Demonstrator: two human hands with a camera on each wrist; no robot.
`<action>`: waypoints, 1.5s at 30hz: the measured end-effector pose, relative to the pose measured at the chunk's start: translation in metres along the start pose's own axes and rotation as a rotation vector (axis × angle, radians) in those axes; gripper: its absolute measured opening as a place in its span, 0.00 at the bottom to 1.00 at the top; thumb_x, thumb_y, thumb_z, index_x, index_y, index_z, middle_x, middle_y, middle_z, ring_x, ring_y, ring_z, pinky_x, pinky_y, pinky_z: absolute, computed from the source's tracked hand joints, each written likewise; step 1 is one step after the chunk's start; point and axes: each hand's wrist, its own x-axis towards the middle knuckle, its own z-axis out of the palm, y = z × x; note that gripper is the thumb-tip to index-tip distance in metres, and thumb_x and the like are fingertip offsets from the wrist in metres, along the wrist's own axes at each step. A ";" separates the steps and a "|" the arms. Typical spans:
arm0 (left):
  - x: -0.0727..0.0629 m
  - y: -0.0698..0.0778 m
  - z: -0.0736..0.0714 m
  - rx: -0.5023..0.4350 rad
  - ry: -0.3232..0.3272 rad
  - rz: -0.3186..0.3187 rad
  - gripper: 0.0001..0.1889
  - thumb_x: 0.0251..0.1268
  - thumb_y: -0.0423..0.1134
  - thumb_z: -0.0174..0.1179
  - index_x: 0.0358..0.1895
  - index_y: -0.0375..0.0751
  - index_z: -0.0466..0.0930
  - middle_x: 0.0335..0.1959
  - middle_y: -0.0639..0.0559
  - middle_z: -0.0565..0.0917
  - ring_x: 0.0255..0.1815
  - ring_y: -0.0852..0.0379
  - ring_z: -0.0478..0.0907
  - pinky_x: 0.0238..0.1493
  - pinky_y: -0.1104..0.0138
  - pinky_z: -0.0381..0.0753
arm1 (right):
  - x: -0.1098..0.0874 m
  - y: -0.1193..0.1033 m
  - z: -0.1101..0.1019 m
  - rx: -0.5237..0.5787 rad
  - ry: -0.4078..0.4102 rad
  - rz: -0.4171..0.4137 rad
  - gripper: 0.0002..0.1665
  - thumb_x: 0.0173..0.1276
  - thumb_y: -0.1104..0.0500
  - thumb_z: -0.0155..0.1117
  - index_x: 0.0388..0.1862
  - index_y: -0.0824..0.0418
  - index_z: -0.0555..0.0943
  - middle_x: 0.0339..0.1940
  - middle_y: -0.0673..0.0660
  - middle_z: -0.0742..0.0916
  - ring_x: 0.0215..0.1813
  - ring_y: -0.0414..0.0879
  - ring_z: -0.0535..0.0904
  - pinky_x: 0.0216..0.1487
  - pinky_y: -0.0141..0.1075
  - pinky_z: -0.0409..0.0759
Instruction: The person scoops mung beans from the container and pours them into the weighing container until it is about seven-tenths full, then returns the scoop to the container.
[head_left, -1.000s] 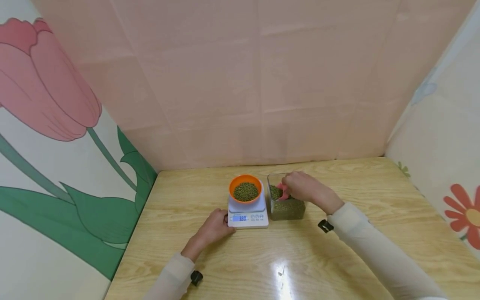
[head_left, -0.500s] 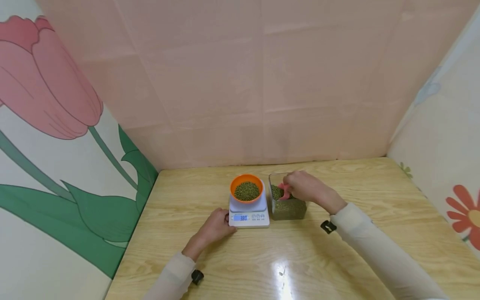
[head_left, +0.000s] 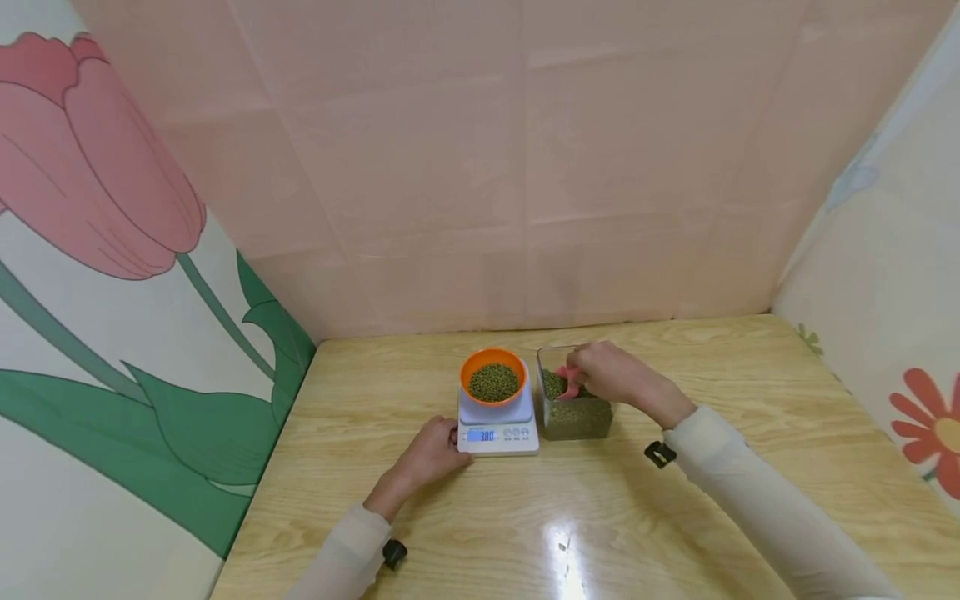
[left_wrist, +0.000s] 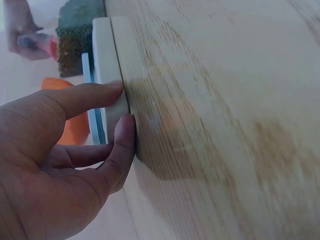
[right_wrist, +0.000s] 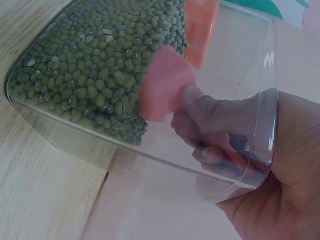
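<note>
My left hand [head_left: 429, 452] grips the near left corner of a white digital kitchen scale [head_left: 498, 418], thumb against its front edge and fingers curled at its left side. An orange bowl [head_left: 492, 353] holding green mung beans [head_left: 492, 383] sits on the weighing platform. The lit display appears to read 380. To the right of the scale stands a clear box [right_wrist: 240, 60], partly filled with mung beans. Inside it, my right hand [head_left: 609, 372] pinches the handle of a pink scoop [right_wrist: 167, 85], whose head is at the surface of the beans.
The wood-grain table [head_left: 360, 375] runs back to a pink-covered wall [head_left: 420, 167]. Painted walls flank it, with a tulip [head_left: 112, 167] on the left and a red flower [head_left: 937, 429] on the right. Black wrist devices [head_left: 394, 553] hang below both sleeves.
The head view has shifted very slightly. Both hands, the scoop, the bowl and the display reading look the same as before.
</note>
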 end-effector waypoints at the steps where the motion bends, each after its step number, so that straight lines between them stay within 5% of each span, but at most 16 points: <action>1: 0.000 0.000 0.000 0.000 -0.001 0.000 0.21 0.61 0.35 0.77 0.56 0.33 0.86 0.41 0.49 0.87 0.41 0.54 0.70 0.43 0.64 0.70 | 0.000 0.000 0.000 -0.005 -0.003 -0.001 0.14 0.69 0.74 0.67 0.28 0.58 0.86 0.29 0.51 0.87 0.28 0.39 0.73 0.33 0.34 0.72; 26: -0.001 0.000 0.000 -0.010 0.001 0.011 0.21 0.60 0.34 0.78 0.56 0.32 0.86 0.42 0.47 0.87 0.41 0.55 0.70 0.42 0.66 0.72 | -0.005 0.001 -0.011 0.006 0.013 0.007 0.14 0.70 0.75 0.62 0.33 0.59 0.87 0.32 0.50 0.86 0.31 0.40 0.72 0.34 0.35 0.72; 45: -0.002 0.001 0.000 -0.019 0.003 0.017 0.21 0.60 0.34 0.78 0.56 0.33 0.86 0.42 0.47 0.89 0.42 0.56 0.71 0.43 0.67 0.73 | -0.016 0.000 -0.016 0.019 0.076 0.014 0.08 0.73 0.71 0.66 0.45 0.64 0.90 0.41 0.56 0.91 0.41 0.46 0.86 0.42 0.44 0.84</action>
